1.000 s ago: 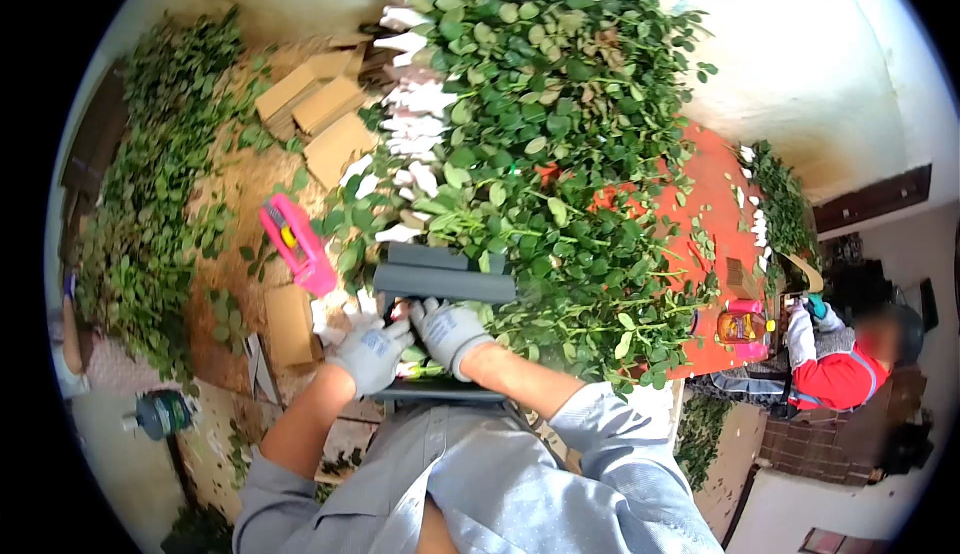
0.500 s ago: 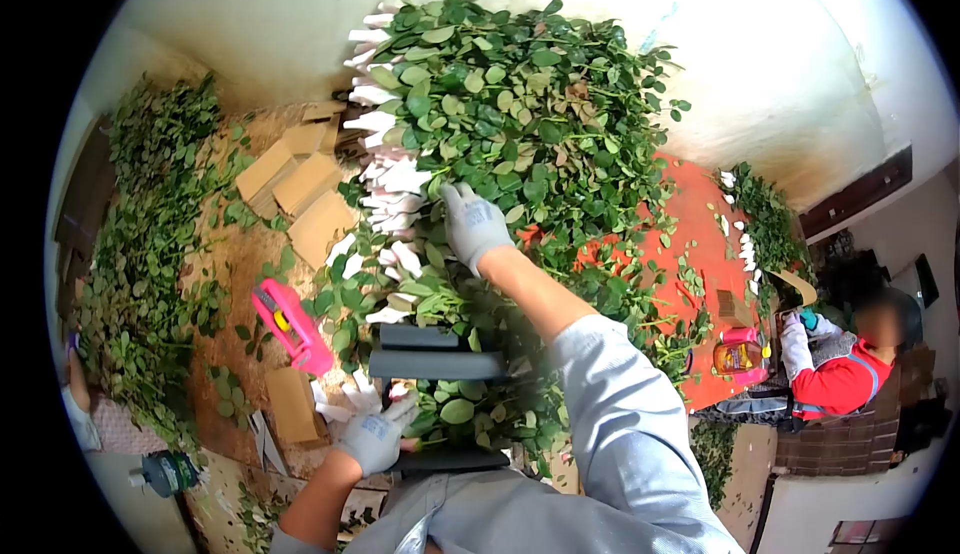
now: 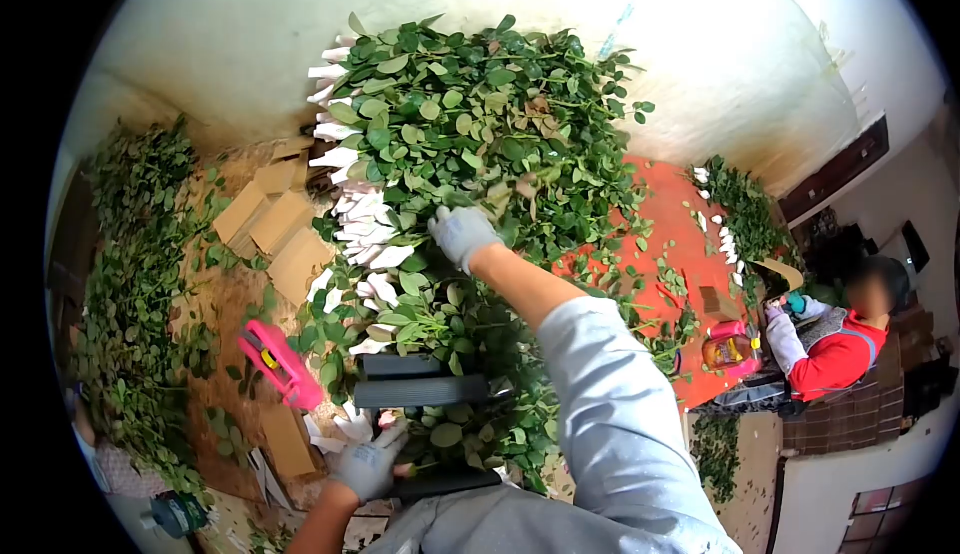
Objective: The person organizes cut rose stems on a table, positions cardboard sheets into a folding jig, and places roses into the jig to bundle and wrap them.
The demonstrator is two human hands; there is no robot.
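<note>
My right hand (image 3: 464, 236), in a grey glove, reaches into the big pile of leafy stems (image 3: 500, 124), its fingers curled at stems beside the white-wrapped heads (image 3: 365, 222). What it grips is hidden among leaves. My left hand (image 3: 366, 466), also gloved, lies low at the near edge, fingers apart, by a pinkish bloom (image 3: 387, 419) and white wraps (image 3: 352, 424). Just right of it stands a holder with dark grey padded bars (image 3: 420, 391), with leafy stems below the bars. A pink tool (image 3: 280, 364) rests on the table to the left.
Cardboard pieces (image 3: 270, 224) lie at the back left and one (image 3: 290, 441) near my left hand. More foliage (image 3: 140, 284) covers the far left. On the red surface (image 3: 650, 244) stands a bottle (image 3: 722, 352). A person in red (image 3: 838, 366) works at the right.
My right hand has left the padded holder and moved up to the pile, where its fingers have curled. My left hand stays low beside the holder. The view has shifted.
</note>
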